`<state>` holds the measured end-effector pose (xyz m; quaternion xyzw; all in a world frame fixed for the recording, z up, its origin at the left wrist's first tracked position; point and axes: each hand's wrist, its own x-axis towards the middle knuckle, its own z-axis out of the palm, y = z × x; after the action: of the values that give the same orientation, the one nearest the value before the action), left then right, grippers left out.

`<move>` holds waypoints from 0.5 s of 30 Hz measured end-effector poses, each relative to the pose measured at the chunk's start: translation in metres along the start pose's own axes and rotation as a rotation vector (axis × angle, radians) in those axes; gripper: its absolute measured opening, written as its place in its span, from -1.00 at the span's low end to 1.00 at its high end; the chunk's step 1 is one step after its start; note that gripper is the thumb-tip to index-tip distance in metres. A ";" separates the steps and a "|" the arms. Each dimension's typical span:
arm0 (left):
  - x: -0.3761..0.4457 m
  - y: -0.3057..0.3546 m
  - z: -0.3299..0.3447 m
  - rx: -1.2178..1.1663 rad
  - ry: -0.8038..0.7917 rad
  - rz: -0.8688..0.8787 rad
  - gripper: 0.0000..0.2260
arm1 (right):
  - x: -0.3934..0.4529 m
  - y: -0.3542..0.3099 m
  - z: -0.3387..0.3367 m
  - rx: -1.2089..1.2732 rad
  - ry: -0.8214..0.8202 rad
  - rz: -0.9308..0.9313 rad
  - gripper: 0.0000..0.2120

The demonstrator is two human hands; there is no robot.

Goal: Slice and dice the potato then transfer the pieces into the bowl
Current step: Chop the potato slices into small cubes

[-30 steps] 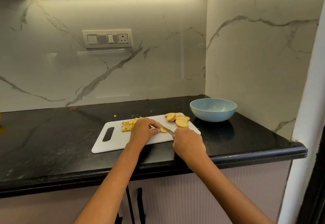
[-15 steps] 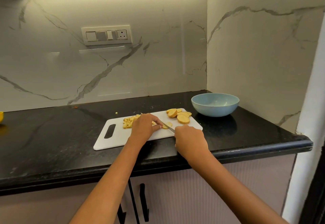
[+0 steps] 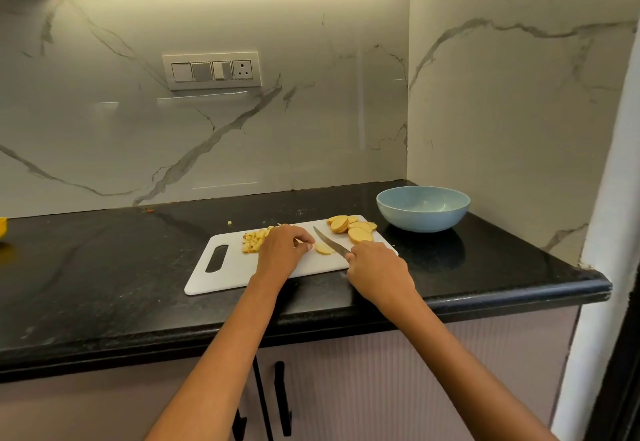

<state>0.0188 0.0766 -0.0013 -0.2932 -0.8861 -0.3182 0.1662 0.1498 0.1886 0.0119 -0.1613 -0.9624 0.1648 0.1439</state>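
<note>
A white cutting board [image 3: 221, 278] lies on the black counter. Diced potato pieces [image 3: 252, 239] sit at its back left, and a pile of round potato slices [image 3: 349, 227] at its back right. My left hand [image 3: 282, 250] rests on the board with curled fingers, pinching potato strips beside a cut slice piece [image 3: 323, 249]. My right hand [image 3: 377, 271] grips the knife [image 3: 329, 241] by its handle, the blade raised over that slice piece and pointing back-left. The light blue bowl [image 3: 422, 208] stands empty to the right of the board.
The black counter [image 3: 104, 284] ends in marble walls behind and to the right. A loose potato bit [image 3: 229, 222] lies behind the board. A yellow object [image 3: 2, 227] shows at the far left edge. Cabinet doors with black handles [image 3: 282, 399] are below.
The knife blade has lifted off the slice and now shows in full above the board. My left hand's fingers have drawn back slightly, uncovering the cut slice piece.
</note>
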 end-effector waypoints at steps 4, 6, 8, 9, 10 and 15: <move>0.001 -0.001 0.001 0.009 0.014 -0.024 -0.91 | -0.004 -0.006 0.000 -0.035 -0.005 -0.040 -0.80; 0.000 0.000 0.001 0.011 0.002 -0.017 -0.92 | -0.004 -0.008 -0.001 -0.056 -0.015 -0.054 -0.78; 0.000 0.001 0.001 0.014 -0.010 -0.005 -0.92 | -0.004 -0.008 -0.002 -0.067 -0.020 -0.062 -0.78; 0.001 0.001 0.001 0.014 -0.017 0.002 -0.92 | -0.004 -0.009 -0.002 -0.070 -0.017 -0.065 -0.78; 0.001 0.001 0.002 0.014 -0.024 0.009 -0.92 | -0.005 -0.009 -0.002 -0.076 -0.013 -0.068 -0.78; 0.004 0.001 0.003 0.035 -0.056 0.015 -0.90 | -0.007 -0.011 0.000 -0.111 -0.001 -0.085 -0.78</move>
<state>0.0162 0.0807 -0.0012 -0.3055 -0.8937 -0.2930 0.1490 0.1534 0.1768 0.0146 -0.1280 -0.9760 0.1049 0.1413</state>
